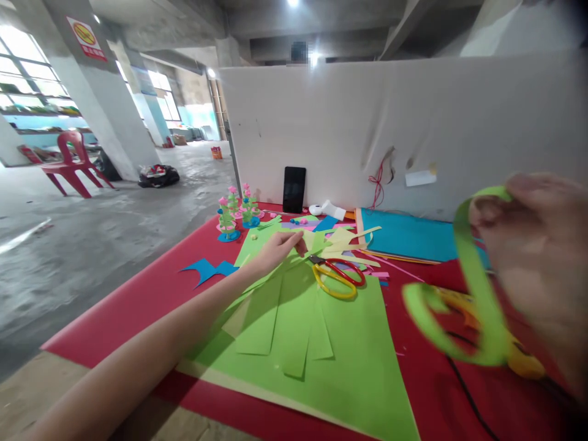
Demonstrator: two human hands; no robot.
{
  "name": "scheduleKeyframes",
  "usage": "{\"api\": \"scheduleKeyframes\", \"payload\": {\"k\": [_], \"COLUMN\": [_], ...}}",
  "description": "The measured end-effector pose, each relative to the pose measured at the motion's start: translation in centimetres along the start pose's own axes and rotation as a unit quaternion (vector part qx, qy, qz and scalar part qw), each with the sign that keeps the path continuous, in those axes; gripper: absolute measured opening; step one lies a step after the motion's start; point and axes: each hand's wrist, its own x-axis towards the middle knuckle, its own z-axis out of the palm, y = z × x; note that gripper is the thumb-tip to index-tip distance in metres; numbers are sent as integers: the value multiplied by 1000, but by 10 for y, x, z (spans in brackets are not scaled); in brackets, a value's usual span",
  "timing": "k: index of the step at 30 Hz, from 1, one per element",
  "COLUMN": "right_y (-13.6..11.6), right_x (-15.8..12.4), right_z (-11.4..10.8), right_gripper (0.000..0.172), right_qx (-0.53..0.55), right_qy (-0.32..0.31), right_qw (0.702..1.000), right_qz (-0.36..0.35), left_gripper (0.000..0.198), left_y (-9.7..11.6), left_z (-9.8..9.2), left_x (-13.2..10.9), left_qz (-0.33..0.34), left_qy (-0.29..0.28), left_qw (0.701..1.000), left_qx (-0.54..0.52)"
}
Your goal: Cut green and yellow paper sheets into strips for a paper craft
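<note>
Paper strip point(482, 288), bright green and curly, hangs from the right hand point(537, 226). That hand is up high on the right side, with its thumb and finger squeezed on one end of the strip. The strip dips down and loops round at the bottom (it looks fuzzy, and so does the hand). Behind it, a yellow tool point(526, 362) with a black cord lies on the red table top point(114, 318).

The left hand point(282, 246) is over the far part of the big green sheet point(358, 343). Its fingers are bent and close to the thumb, near some cut paper bits. I cannot tell if it is pinching one or only touching. Just beside its fingertips are scissors point(340, 280) with one red loop and one yellow loop. More green pieces point(261, 324) lie nearer on the sheet. Little paper trees point(227, 222) stand at the back left, near a black phone point(294, 190).
</note>
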Motion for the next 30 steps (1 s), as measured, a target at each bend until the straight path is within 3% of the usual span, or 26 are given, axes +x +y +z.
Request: {"api": "scheduleKeyframes", "payload": {"k": [4,7,11,16,22,26,30], "right_y": [-2,0,3,5,4,9,16], "right_x": [-3,-6,-9,-11,-14,-12,-11], "right_z": [4,7,10,12,15,16,20], "right_gripper": [14,12,11,17,13,10,10], "right_qx": [50,44,21,6,1,-69,-87], "right_qy": [-22,-53,-105,-148,-240,-321,-356], "right_qw": [996,994,991,982,968,944,930], "right_qz": [68,86,80,112,78,26,-6], "left_gripper": [24,34,44,27,26,26,27], "left_y": [-1,7,27,56,77,77,74], "left_z": [5,12,24,34,39,40,41], "left_x": [3,0,-8,-24,-37,-37,-36], "left_qz": [7,11,7,29,53,38,1], "left_qy": [15,-7,-53,-82,-94,-114,-143], "left_qw": [998,995,990,987,981,970,966], "left_qx": [-63,-99,-134,-133,-161,-211,-214]}}
